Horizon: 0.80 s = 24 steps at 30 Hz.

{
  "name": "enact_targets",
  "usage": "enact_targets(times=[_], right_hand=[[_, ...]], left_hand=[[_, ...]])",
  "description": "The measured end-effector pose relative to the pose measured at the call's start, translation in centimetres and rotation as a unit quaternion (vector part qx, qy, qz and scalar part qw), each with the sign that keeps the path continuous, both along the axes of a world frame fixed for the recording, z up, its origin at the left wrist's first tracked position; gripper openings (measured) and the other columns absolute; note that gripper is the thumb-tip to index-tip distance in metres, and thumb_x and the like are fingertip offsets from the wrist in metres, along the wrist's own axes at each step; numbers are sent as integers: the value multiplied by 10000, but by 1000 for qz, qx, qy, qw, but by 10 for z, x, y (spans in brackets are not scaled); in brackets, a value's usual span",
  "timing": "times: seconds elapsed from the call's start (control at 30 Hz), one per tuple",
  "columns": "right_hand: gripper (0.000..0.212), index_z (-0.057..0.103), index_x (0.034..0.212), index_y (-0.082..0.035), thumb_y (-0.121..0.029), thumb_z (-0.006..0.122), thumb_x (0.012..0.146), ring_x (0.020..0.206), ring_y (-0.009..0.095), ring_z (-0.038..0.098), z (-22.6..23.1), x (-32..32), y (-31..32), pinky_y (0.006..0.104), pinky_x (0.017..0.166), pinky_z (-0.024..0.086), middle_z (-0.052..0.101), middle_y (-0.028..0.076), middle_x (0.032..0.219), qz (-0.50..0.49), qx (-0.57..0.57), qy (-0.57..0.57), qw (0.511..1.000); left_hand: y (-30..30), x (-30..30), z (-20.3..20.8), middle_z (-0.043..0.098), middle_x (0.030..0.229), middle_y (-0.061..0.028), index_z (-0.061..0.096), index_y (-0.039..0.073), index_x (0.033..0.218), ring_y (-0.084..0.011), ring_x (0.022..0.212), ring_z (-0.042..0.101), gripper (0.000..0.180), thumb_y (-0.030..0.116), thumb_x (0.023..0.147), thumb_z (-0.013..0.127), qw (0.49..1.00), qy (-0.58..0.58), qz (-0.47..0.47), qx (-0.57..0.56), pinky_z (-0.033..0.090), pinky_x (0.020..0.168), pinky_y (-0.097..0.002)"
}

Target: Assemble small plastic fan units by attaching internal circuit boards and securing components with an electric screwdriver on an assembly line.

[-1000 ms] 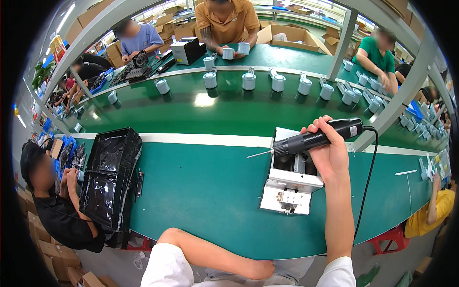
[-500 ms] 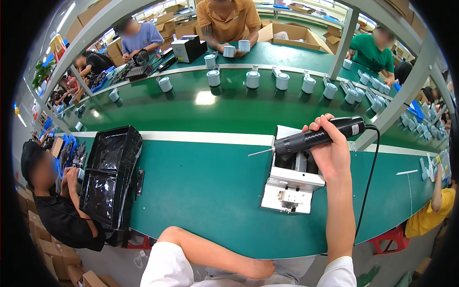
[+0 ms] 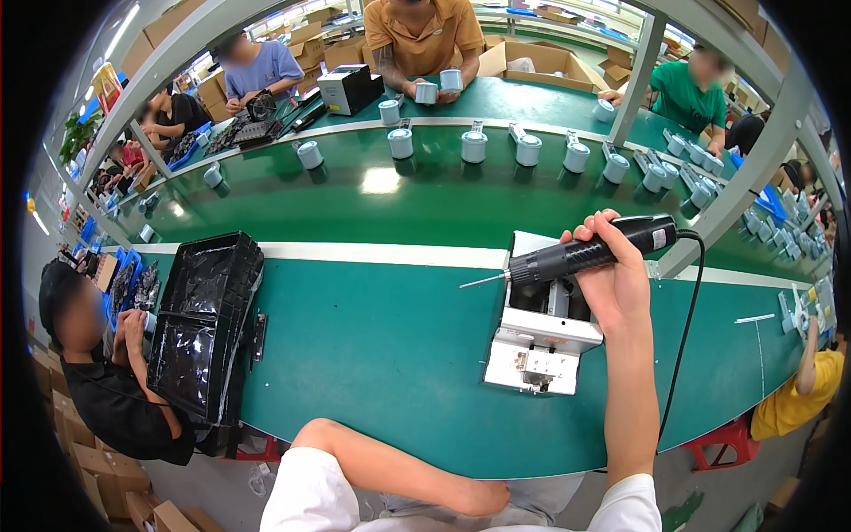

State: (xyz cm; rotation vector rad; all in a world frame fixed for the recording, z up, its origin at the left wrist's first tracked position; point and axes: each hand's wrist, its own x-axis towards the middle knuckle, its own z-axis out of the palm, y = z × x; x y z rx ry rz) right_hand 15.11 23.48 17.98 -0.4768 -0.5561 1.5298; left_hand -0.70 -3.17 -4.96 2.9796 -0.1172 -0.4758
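Note:
My right hand (image 3: 613,270) is wrapped round a black electric screwdriver (image 3: 585,255), held nearly level with its thin bit toward the left. A black cord runs from its back end down past my forearm. Beneath the tool stands a white and silver metal device (image 3: 542,341), partly covered by the screwdriver and my hand; it looks like a screw feeder. My left forearm lies across my body along the table's near edge. The left hand (image 3: 486,498) rests low by my lap, its fingers hidden.
A black divided tray (image 3: 206,310) lined with plastic stands at the left, a small dark strip (image 3: 258,337) beside it. Beyond the green table (image 3: 372,355), a conveyor (image 3: 292,208) carries several light-blue cup-shaped parts (image 3: 473,146). A metal post (image 3: 709,213) rises at right. Co-workers sit around.
The light-blue parts on the conveyor have shifted slightly to the right. At the far right, the co-worker in green now reaches toward a part by the post. My hands have stayed still.

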Motion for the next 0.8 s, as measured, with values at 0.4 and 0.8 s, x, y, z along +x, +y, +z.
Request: enact_targets(times=[0.4, 0.8], right_hand=[[99, 551, 922, -83, -57, 645, 905, 789, 159, 571, 1, -1, 0, 401, 950, 467, 565, 56, 782, -4, -3, 4, 1000], [85, 544, 934, -85, -60, 623, 919, 796, 151, 570, -2, 0, 0, 399, 958, 456, 556, 43, 803, 3, 4, 2, 1000]], left_hand=[[10, 0, 17, 689, 816, -94, 664, 34, 842, -257, 764, 680, 183, 168, 719, 643, 1000, 18, 0, -17, 523, 667, -406], [-1, 3, -3, 699, 804, -100, 676, 6, 817, -261, 769, 688, 193, 163, 706, 652, 997, 36, -52, 53, 525, 683, -400]])
